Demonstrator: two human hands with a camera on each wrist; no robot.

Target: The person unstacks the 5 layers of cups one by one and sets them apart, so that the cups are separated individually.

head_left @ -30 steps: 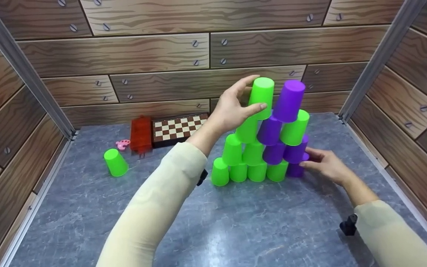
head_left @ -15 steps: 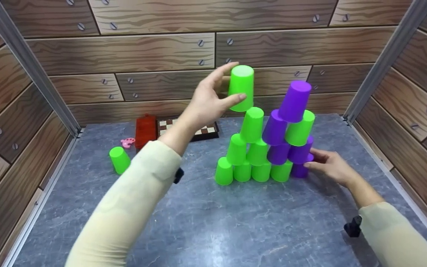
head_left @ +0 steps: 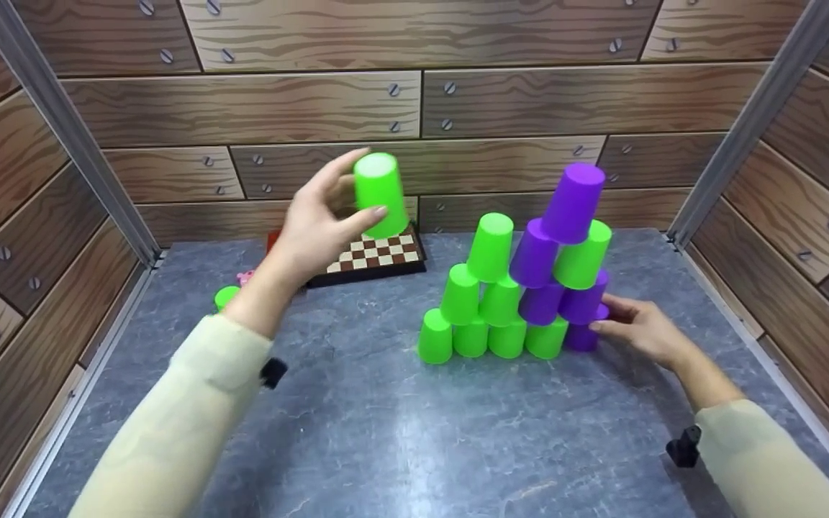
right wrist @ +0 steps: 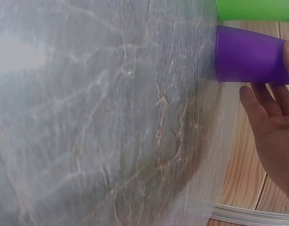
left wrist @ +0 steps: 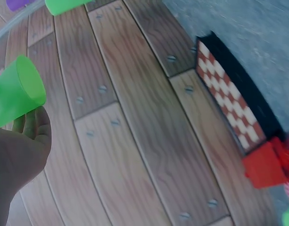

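Note:
My left hand (head_left: 314,226) holds an upside-down green cup (head_left: 380,198) in the air, left of the stack, thumb on the near side and fingers behind it. In the left wrist view the same green cup (left wrist: 17,92) shows its open mouth. At the stack's lower right, my right hand (head_left: 648,331) grips the purple cup (head_left: 582,339) in the bottom row. Its thumb and fingers are on either side of that purple cup (right wrist: 250,54) in the right wrist view. Green and purple cups rise in staggered rows, with one purple cup (head_left: 574,205) on top at the right.
Behind the left hand lies a checkered board (head_left: 378,253). A red box (left wrist: 264,165) adjoins it. Beside the left forearm are a partly covered green cup (head_left: 226,296) and a small pink piece (head_left: 245,278). Wood-patterned walls (head_left: 242,108) enclose the grey marbled tabletop (head_left: 414,432).
My left hand has lifted the green cup off the upper left of the stack and carried it left, then lower. The right hand stays at the bottom purple cup.

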